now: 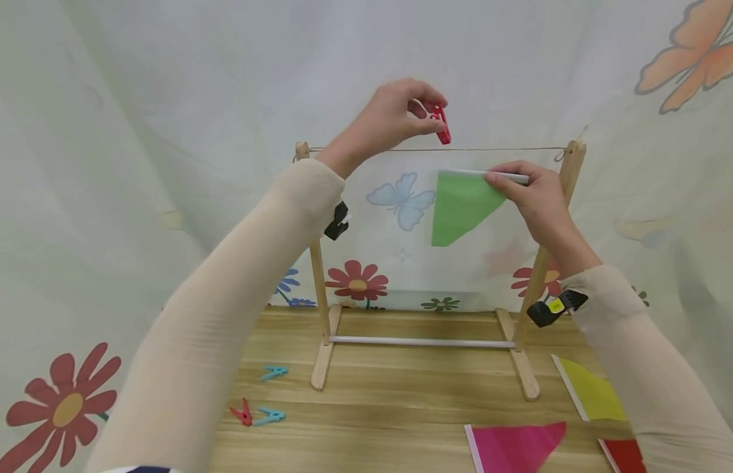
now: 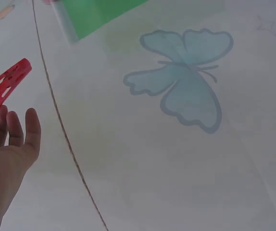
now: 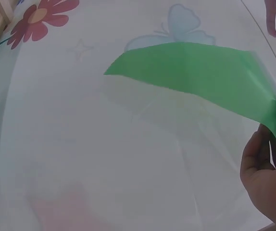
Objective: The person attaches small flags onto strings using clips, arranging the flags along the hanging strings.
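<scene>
Between thumb and fingers my left hand (image 1: 396,115) pinches a red clothespin (image 1: 441,125), above the thin string (image 1: 490,149) that runs between two wooden posts. The left wrist view shows the same red clothespin (image 2: 12,83) apart from the string. My right hand (image 1: 538,197) pinches a green pennant flag (image 1: 461,207) by its white top edge, just below the string near the right post. In the right wrist view the green flag (image 3: 191,72) hangs from thumb and fingers, part of its edge hidden by the hand.
The wooden stand has a left post (image 1: 319,282), a right post (image 1: 570,171) and a white crossbar (image 1: 422,341). On the table (image 1: 372,420) lie blue clothespins (image 1: 269,416), a red clothespin (image 1: 244,414), and pink (image 1: 514,447), yellow (image 1: 594,391) and red (image 1: 623,455) flags. Behind hangs a printed curtain (image 1: 213,98).
</scene>
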Tool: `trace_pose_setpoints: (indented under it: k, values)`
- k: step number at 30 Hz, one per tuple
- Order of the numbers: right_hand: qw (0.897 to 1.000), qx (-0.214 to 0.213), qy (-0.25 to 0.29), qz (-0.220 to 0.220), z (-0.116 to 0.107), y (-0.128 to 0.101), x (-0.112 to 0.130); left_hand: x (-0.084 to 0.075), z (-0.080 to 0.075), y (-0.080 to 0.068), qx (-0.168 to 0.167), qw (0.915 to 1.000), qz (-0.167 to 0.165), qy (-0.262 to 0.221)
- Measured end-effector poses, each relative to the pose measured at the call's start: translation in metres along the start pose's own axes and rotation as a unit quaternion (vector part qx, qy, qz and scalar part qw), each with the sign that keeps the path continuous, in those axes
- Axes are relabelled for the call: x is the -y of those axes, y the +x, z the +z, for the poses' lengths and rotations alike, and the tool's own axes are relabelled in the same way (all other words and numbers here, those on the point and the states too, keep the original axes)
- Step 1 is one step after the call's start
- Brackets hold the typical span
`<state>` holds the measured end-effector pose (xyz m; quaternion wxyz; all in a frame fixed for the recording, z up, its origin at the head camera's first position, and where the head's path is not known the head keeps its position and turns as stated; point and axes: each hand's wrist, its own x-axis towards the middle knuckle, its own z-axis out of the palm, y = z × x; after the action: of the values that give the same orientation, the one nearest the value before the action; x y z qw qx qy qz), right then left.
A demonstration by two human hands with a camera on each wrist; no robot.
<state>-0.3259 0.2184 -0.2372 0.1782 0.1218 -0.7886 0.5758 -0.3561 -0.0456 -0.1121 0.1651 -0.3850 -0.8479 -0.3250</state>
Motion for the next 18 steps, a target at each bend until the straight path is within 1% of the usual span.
trace_pose_setpoints:
  k: [6,10,12,18]
  values:
    - [0.999,0.001,0.053,0.01,0.003,0.003,0.005,-0.004,0.007,0.001,0.008,0.9995,-0.027,-0.013]
    - [0.997,0.001,0.081,0.012,0.004,0.005,0.008,-0.006,0.01,0.001,0.017,0.9994,-0.027,-0.013]
    - [0.997,-0.002,0.078,0.009,0.004,0.005,0.008,-0.007,0.011,0.001,0.021,0.9994,-0.026,-0.011]
    - [0.999,-0.005,0.046,-0.011,0.004,0.007,0.007,-0.009,0.014,0.002,0.026,0.9992,-0.029,-0.011]
